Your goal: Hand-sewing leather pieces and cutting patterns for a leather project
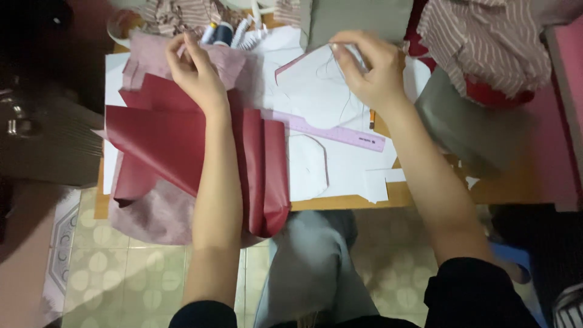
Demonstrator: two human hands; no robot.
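My left hand (194,70) rests with curled fingers on a pinkish fabric backing (234,64) at the far edge of folded dark red leatherette sheets (164,143). My right hand (370,67) pinches the upper edge of a white paper pattern piece (310,79) with a red-lined edge, lifting its corner; thin loose threads trail below the fingers. A pink plastic ruler (331,130) lies diagonally on white paper between my forearms.
Thread spools (221,33) stand at the back by striped cloth (176,15). More striped fabric over something red (486,42) is piled at the right, grey fabric (461,124) beside it. The wooden table edge (340,201) faces my knees; tiled floor below.
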